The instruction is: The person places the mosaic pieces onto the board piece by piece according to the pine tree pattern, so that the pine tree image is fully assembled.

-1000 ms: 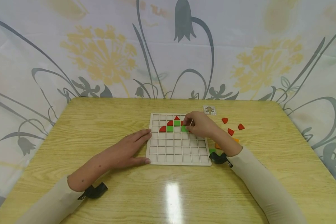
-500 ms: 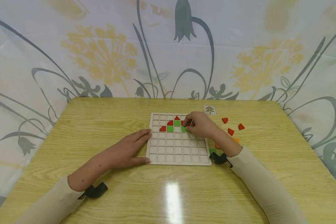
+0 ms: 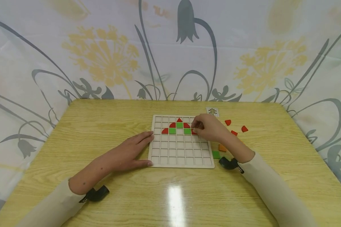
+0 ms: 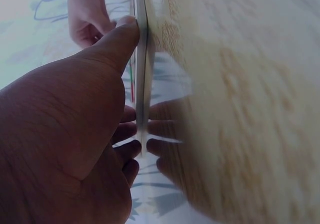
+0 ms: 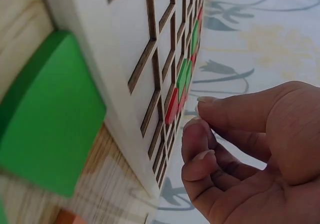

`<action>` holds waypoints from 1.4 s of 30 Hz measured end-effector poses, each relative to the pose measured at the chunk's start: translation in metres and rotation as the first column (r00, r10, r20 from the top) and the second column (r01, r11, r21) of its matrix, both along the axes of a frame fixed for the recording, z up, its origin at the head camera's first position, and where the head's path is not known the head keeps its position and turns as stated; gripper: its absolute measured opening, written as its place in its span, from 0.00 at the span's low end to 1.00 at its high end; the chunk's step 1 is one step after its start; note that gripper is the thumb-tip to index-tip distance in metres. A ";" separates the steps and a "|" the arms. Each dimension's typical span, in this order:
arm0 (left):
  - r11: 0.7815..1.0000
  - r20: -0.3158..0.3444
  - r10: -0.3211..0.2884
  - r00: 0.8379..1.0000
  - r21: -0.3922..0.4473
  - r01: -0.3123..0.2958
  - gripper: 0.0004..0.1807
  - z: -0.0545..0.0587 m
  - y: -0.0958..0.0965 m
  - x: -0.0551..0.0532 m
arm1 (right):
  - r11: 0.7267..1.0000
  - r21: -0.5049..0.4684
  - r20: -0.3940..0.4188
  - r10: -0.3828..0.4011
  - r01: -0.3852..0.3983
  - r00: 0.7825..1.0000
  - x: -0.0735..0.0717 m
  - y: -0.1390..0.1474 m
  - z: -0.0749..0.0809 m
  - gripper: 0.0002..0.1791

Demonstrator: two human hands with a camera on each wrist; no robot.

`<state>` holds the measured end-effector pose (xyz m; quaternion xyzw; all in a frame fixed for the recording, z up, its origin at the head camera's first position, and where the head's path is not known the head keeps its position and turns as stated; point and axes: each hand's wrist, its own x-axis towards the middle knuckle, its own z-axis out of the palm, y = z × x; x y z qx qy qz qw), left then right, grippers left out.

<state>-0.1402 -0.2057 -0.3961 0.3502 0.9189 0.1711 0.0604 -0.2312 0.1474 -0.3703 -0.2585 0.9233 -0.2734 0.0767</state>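
A pale gridded board (image 3: 184,161) lies on the table. Set in its upper cells are a red triangle (image 3: 179,120), green squares (image 3: 172,130) and red rounded pieces (image 3: 165,131). My left hand (image 3: 128,154) rests against the board's left edge, thumb and fingers extended; in the left wrist view its thumb (image 4: 127,27) touches the rim. Over the right end of the coloured row is my right hand (image 3: 210,127), fingers curled, close to a red piece (image 3: 194,131). In the right wrist view, thumb and index fingertips (image 5: 195,128) nearly meet with nothing visible between them.
Loose red pieces (image 3: 244,128) lie right of the board. An orange piece (image 3: 222,147) and a green piece (image 3: 216,154) sit by its right edge, partly under the right arm. A small patterned card (image 3: 212,111) lies behind. A flowered cloth (image 3: 170,63) hangs beyond the table.
My right hand has shifted a little to the right, off the right green square and the red piece above it, which now show more fully. The left hand has stayed in place.
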 end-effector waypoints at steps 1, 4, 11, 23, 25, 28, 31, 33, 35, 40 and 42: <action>1.000 0.001 0.001 1.000 -0.001 -0.001 0.51 0.000 0.000 0.000 | 1.000 0.001 -0.002 0.000 0.000 1.000 0.001 0.002 0.000 0.04; 1.000 0.000 0.001 1.000 -0.002 -0.001 0.51 0.000 0.000 0.000 | 1.000 0.002 -0.009 0.001 -0.001 1.000 0.005 0.009 0.000 0.03; 1.000 -0.008 -0.005 1.000 -0.002 0.005 0.51 0.001 0.000 0.000 | 1.000 -0.003 -0.031 0.005 -0.005 1.000 0.014 0.028 0.001 0.04; 1.000 0.000 -0.001 1.000 0.004 0.001 0.51 0.000 0.000 -0.001 | 1.000 0.013 -0.063 -0.013 0.014 0.998 0.038 0.061 0.004 0.05; 1.000 0.000 0.000 1.000 0.005 0.000 0.51 0.000 0.000 -0.001 | 1.000 0.016 -0.064 -0.019 0.020 0.998 0.042 0.065 0.004 0.05; 1.000 -0.004 -0.002 1.000 0.006 0.002 0.51 0.000 0.000 -0.001 | 0.999 0.017 -0.054 -0.028 0.029 0.998 0.046 0.071 0.004 0.05; 1.000 -0.007 -0.002 1.000 0.001 0.002 0.51 0.000 0.000 -0.001 | 0.999 0.027 -0.047 -0.038 0.039 0.998 0.049 0.077 0.004 0.06; 1.000 -0.008 -0.001 1.000 -0.003 0.001 0.52 0.000 0.000 -0.001 | 0.998 0.036 -0.045 -0.044 0.045 0.998 0.051 0.080 0.003 0.06; 1.000 -0.006 0.000 1.000 -0.007 0.000 0.52 0.000 0.000 -0.001 | 0.998 0.045 -0.045 -0.051 0.053 0.998 0.054 0.083 0.002 0.06; 1.000 -0.009 -0.003 1.000 -0.001 0.003 0.51 0.000 0.000 -0.001 | 0.998 0.042 -0.033 -0.053 0.054 0.998 0.058 0.089 -0.001 0.06; 1.000 -0.010 -0.004 1.000 0.000 0.004 0.51 0.000 0.000 -0.001 | 0.998 0.039 -0.026 -0.053 0.054 0.998 0.059 0.091 -0.001 0.06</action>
